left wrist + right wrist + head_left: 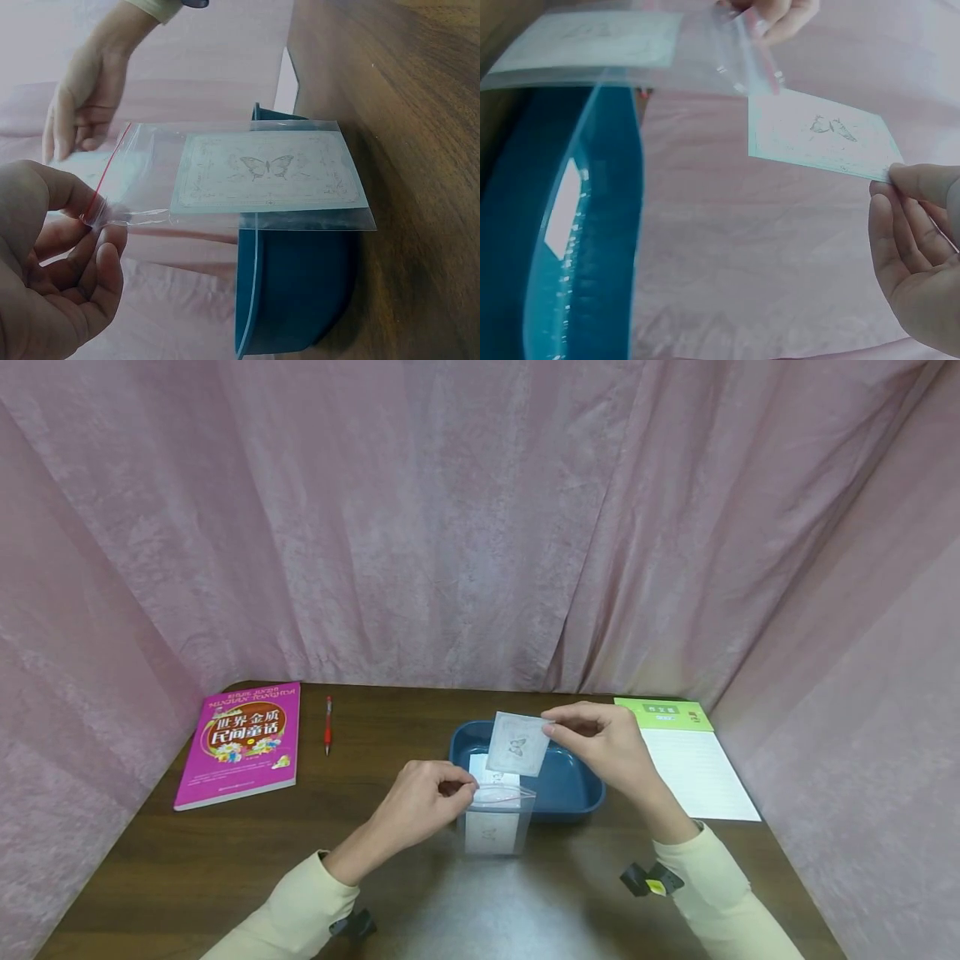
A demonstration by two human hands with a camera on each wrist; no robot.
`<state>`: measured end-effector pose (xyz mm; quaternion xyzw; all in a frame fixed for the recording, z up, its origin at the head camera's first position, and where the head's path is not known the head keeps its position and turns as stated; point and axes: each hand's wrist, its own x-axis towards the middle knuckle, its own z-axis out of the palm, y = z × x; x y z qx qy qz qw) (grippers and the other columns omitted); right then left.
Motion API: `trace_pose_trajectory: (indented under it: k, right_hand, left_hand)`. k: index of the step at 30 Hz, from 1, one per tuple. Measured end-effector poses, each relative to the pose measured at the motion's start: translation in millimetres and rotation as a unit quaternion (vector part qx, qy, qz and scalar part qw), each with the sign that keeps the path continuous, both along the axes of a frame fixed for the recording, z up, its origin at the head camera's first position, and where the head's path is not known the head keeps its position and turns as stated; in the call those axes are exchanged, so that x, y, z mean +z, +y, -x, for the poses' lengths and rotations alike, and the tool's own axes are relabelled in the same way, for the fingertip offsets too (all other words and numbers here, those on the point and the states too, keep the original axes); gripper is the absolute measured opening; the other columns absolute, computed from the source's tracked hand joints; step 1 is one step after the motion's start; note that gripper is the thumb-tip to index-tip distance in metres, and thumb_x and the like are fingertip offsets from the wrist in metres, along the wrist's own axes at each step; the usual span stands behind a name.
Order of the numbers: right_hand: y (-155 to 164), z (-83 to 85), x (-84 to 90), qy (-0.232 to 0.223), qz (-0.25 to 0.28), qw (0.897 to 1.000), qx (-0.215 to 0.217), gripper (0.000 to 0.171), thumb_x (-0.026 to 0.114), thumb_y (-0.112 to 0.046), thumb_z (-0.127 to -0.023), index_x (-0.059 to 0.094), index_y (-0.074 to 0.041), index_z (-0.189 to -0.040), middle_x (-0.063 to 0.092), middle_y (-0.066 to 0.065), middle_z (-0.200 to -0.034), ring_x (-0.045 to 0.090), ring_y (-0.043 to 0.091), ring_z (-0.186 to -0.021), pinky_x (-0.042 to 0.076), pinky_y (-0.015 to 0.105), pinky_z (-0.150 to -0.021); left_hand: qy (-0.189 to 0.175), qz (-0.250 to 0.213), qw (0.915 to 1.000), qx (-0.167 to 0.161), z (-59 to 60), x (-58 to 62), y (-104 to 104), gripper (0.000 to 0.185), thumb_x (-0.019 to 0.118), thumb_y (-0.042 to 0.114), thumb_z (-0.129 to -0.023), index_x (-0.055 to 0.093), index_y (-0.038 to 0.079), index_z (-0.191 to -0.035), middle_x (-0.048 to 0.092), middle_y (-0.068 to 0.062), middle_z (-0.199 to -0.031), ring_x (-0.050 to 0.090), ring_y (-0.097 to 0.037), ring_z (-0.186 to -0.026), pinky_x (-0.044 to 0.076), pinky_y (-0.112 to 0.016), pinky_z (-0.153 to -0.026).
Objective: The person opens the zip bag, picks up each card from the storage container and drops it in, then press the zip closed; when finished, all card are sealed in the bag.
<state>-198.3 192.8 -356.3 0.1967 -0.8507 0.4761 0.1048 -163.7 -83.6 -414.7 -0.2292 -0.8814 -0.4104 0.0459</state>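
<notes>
My left hand (429,795) pinches the top corner of a clear zip bag (154,161) with a red seal line. Inside the bag is a pale card (270,171) printed with a butterfly. The bag hangs in front of a blue tray (570,793), overlapping its near edge in the head view. My right hand (607,745) pinches one corner of another pale butterfly card (517,744), held above the tray and just beyond the bag's mouth. A white card (483,767) shows in the tray, partly hidden behind the bag and the raised card.
A pink book (243,743) lies at the table's left, with a red pen (327,727) beside it. To the right of the tray rests a writing pad (693,772) with a green header. Pink curtains (450,527) stand behind and along both sides of the wooden table (375,877).
</notes>
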Motion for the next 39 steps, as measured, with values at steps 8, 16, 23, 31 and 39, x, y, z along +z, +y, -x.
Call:
trace_pose_trajectory:
  k: [8, 16, 23, 31, 39]
  right_hand:
    - [-2.6, -13.1, 11.5, 0.041, 0.034, 0.998, 0.017, 0.015, 0.081, -0.014, -0.087, 0.081, -0.012, -0.102, 0.077, 0.001, -0.098, 0.068, 0.012, -0.077, 0.056, 0.022, -0.067]
    - [-4.2, -19.7, 8.8, 0.045, 0.043, 0.998, 0.031, 0.015, 0.079, -0.01, -0.089, 0.08, -0.01, -0.103, 0.077, 0.001, -0.099, 0.069, 0.011, -0.079, 0.057, 0.023, -0.07]
    - [-3.6, -21.2, 2.1, 0.039, 0.037, 0.998, 0.03, 0.014, 0.079, -0.011, -0.089, 0.079, -0.011, -0.103, 0.077, 0.001, -0.098, 0.07, 0.012, -0.081, 0.057, 0.023, -0.072]
    - [-3.0, -22.0, -4.0, 0.028, 0.043, 0.998, 0.035, 0.013, 0.078, -0.011, -0.09, 0.079, -0.012, -0.102, 0.077, 0.001, -0.097, 0.07, 0.011, -0.08, 0.057, 0.025, -0.072]
    - [-3.1, -21.9, -9.1, 0.032, 0.049, 0.997, 0.043, 0.013, 0.078, -0.009, -0.089, 0.08, -0.012, -0.101, 0.076, 0.001, -0.096, 0.069, 0.012, -0.081, 0.057, 0.024, -0.072]
  left_hand:
    - [0.006, 0.001, 1.0, 0.003, 0.5, -1.2, 0.4, 0.012, 0.069, 0.014, -0.091, 0.081, 0.013, -0.091, 0.068, 0.009, -0.077, 0.056, -0.006, -0.065, 0.05, -0.024, -0.056]
    - [0.008, -0.001, 1.0, 0.005, 0.2, -1.0, 1.2, 0.012, 0.069, 0.013, -0.091, 0.081, 0.013, -0.091, 0.07, 0.008, -0.08, 0.056, -0.007, -0.066, 0.05, -0.024, -0.056]
    - [0.011, -0.002, 0.9999, 0.003, 0.1, -0.6, 1.8, 0.012, 0.069, 0.014, -0.091, 0.081, 0.013, -0.091, 0.07, 0.008, -0.079, 0.056, -0.006, -0.066, 0.05, -0.023, -0.057]
    - [0.004, 0.0, 1.0, 0.005, -0.5, 0.5, 1.4, 0.013, 0.069, 0.014, -0.091, 0.082, 0.012, -0.094, 0.071, 0.007, -0.081, 0.056, -0.007, -0.066, 0.05, -0.023, -0.056]
    - [0.012, 0.001, 0.9999, 0.003, 0.0, 0.8, 1.3, 0.014, 0.068, 0.012, -0.091, 0.082, 0.013, -0.093, 0.068, 0.009, -0.078, 0.055, -0.007, -0.066, 0.048, -0.023, -0.056]
